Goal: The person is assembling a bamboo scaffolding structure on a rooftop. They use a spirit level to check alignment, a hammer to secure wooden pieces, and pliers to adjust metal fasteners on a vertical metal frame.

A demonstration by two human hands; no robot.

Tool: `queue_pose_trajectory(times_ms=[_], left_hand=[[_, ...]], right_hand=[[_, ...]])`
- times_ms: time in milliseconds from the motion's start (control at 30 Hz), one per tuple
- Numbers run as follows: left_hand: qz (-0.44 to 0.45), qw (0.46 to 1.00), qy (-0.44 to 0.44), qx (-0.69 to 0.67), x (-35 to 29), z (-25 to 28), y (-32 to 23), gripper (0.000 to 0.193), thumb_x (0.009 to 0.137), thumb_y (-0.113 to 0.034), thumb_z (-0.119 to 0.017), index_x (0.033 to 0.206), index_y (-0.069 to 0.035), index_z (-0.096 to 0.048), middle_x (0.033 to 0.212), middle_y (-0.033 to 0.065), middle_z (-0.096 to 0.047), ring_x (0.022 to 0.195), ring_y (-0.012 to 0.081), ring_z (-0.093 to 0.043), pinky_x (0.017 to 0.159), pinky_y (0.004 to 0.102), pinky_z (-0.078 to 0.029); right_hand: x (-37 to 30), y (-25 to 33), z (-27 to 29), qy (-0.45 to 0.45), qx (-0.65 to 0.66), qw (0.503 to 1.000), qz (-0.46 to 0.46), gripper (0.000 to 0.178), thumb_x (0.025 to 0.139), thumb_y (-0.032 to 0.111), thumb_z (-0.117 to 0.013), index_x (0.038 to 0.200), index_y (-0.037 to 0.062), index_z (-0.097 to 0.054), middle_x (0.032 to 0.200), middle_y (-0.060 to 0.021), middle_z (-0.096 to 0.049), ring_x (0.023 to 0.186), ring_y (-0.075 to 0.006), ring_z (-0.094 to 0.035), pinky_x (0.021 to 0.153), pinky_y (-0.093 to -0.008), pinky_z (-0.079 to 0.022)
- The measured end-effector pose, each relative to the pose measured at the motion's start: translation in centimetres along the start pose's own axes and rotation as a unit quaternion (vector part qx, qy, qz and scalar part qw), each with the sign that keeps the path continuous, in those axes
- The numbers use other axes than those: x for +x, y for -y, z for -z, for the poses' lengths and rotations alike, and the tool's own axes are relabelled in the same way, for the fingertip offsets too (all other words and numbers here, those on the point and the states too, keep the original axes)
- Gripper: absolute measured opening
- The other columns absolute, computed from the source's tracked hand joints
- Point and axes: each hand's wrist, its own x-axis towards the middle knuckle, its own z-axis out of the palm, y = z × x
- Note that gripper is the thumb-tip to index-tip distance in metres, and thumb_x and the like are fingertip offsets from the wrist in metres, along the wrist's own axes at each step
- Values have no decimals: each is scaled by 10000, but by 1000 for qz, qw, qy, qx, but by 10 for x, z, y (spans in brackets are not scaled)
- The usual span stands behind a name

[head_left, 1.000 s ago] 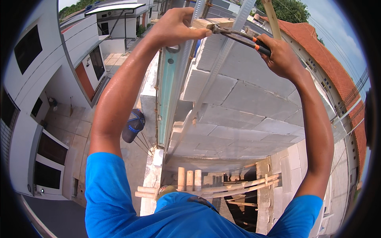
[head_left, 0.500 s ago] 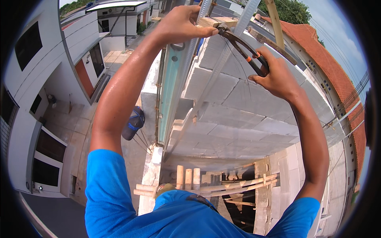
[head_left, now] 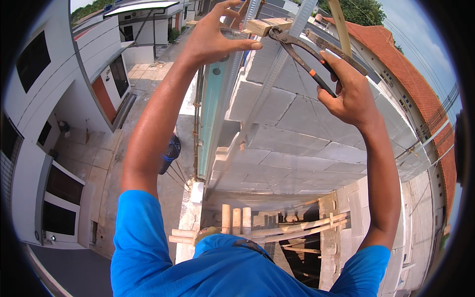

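Observation:
My right hand (head_left: 349,91) grips the handles of dark end-cutting pincers (head_left: 297,49) with orange bands. The handles are spread apart, and the jaws are beside a perforated metal strip (head_left: 303,20) and a short wood block (head_left: 268,26) on top of the block wall. A thin wire hangs below the jaws. My left hand (head_left: 213,39) is raised next to another upright metal strip (head_left: 251,12). Its thumb points toward the pincers and its fingers are apart, with nothing visible in them. Below that hand stands a long teal bar (head_left: 212,114) with a round hole.
Grey wall blocks (head_left: 287,114) rise in front of me. Bamboo poles (head_left: 297,230) and a dark opening (head_left: 302,262) lie below. A bamboo pole (head_left: 341,24) slants upward at the right. Far down at the left, a person in a dark cap (head_left: 170,153) is partly hidden by my arm.
My left hand has drawn back left from the pincers' jaws, its fingers spreading. My right hand has shifted slightly right and lower, and the pincers' handles are further apart.

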Motion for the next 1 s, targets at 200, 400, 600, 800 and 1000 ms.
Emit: queue_pose_trajectory(times_ms=[200,400,600,800,1000], left_hand=[[68,994,-81,-4,-59,-14,-24,1275,748,-414,-934,1622,-118,-54,1068,225,-722,963,332,-769,847,452,-625],[172,982,-67,-39,-70,-23,-42,1122,741,-374,-883,1570,-78,-188,1067,204,-732,915,355,-764,843,453,-616],[172,983,-61,-17,-80,-21,-44,1170,782,-460,-929,1569,-26,-181,1136,266,-708,984,328,-769,898,415,-633],[186,980,-62,-30,-90,-27,-44,1178,778,-490,-913,1572,-59,-156,1165,218,-680,1017,359,-751,906,460,-609],[170,980,-84,52,-86,-28,-55,1194,784,-540,-897,1586,-74,-144,1206,238,-626,1172,351,-674,957,508,-578]], right_hand=[[-14,9,-27,-107,-259,960,11,641,879,187,-745,1481,76,-555,1074,-121,-689,855,-304,-657,749,-419,-551],[-7,-18,-35,-38,-70,995,-56,372,996,410,-731,1099,62,-648,807,-157,-670,692,-349,-618,648,-451,-503],[11,-16,-25,38,-43,984,-167,448,1031,524,-652,1008,77,-638,781,-178,-689,721,-370,-636,686,-475,-498],[7,-29,-36,-7,-94,989,-111,475,1007,556,-668,1052,83,-689,823,-172,-717,798,-375,-685,733,-469,-542],[10,-29,-35,28,-109,985,-130,429,1011,505,-687,1053,78,-705,817,-168,-719,817,-383,-688,752,-476,-551]])
